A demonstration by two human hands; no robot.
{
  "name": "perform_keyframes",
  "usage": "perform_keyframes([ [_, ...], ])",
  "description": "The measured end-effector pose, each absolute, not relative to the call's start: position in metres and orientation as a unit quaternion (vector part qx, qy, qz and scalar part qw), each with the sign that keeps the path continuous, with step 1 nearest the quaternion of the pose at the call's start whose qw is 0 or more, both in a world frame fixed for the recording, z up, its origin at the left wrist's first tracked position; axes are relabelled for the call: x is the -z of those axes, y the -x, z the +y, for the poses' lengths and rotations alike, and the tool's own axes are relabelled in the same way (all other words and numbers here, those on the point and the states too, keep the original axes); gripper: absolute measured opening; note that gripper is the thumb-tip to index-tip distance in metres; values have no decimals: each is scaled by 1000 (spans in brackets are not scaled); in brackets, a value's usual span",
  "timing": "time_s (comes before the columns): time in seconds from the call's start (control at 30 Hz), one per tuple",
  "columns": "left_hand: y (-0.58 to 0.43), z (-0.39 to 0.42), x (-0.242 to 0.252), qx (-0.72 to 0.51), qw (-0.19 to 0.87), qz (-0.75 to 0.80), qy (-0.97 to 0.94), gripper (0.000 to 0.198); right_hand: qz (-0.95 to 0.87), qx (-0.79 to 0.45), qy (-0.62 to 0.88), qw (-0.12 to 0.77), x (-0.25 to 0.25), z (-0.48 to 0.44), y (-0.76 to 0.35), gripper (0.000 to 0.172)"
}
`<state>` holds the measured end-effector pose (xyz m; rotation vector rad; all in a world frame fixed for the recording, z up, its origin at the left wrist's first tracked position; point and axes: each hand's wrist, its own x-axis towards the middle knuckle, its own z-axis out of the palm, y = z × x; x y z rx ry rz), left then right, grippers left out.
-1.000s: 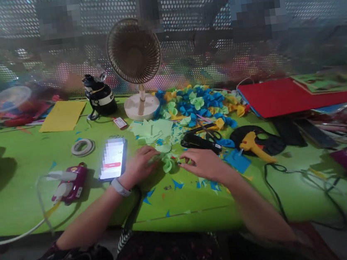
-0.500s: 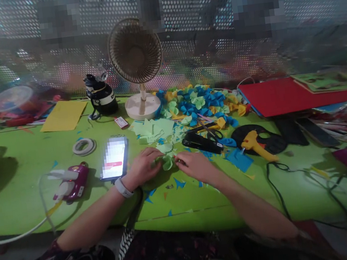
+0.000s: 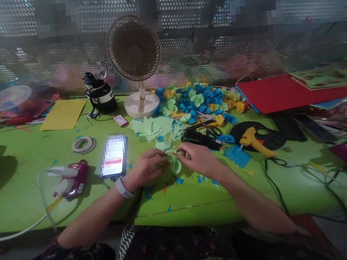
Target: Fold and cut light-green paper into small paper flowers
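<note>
Between my two hands is a pale green paper flower (image 3: 175, 164), its petals curled. My left hand (image 3: 146, 166) pinches its left side with fingers bent, a light band on that wrist. From the other side, my right hand (image 3: 197, 157) grips the flower near its top with thumb and fingertips. Just beyond lie pale green paper pieces (image 3: 154, 126) and scraps. A black stapler (image 3: 201, 139) and scissors (image 3: 213, 131) rest close to my right hand. The fingertips partly cover the flower.
A lit phone (image 3: 113, 155), tape roll (image 3: 83, 145) and purple power strip (image 3: 73, 181) lie to the left. Behind stand a fan (image 3: 134, 49), a black jug (image 3: 100, 94) and a heap of paper flowers (image 3: 201, 97). A yellow glue gun (image 3: 256, 141) and red sheets (image 3: 282, 92) sit right.
The paper flower has shifted slightly right and turned between my hands. My right hand has moved up a little and its fingers now reach over the flower; my left hand follows rightward.
</note>
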<state>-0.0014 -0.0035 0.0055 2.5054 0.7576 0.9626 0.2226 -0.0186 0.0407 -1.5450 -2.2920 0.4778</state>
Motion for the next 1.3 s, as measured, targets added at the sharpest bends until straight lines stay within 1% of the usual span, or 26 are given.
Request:
perform_keyframes([
  [0.1, -2, -8, -5, -290, 199, 265, -898, 14, -803, -165, 541, 186, -43, -18, -226, 11],
  [0.2, -2, -10, -8, -252, 209, 261, -908, 13, -809, -159, 538, 179, -42, -18, -227, 11],
  [0.27, 1, -10, -12, -265, 223, 257, -902, 16, -812, -155, 535, 177, -43, -18, -228, 11],
  [0.33, 4, -7, -14, -305, 230, 288, -878, 18, -810, -153, 535, 186, -46, -17, -229, 11],
  [0.4, 7, -2, -12, -325, 213, 344, -855, 16, -802, -151, 543, 199, -49, -16, -231, 11],
  [0.47, 8, 4, -6, -306, 162, 394, -851, 20, -794, -146, 553, 207, -53, -14, -235, 10],
  [0.53, 9, 8, 0, -255, 144, 402, -868, 23, -789, -139, 561, 207, -56, -13, -240, 10],
  [0.63, 9, 10, 4, -232, 138, 406, -873, 21, -787, -132, 572, 187, -62, -12, -250, 10],
  [0.9, 7, 5, 2, -264, 133, 423, -857, 17, -757, -82, 630, 152, -80, -16, -276, 10],
  [1.07, 6, 7, 4, -307, 141, 432, -836, 14, -720, -65, 665, 188, -84, -12, -288, 15],
  [1.3, 10, 14, 5, -383, 119, 433, -807, 13, -699, -78, 678, 215, -82, -6, -304, 14],
])
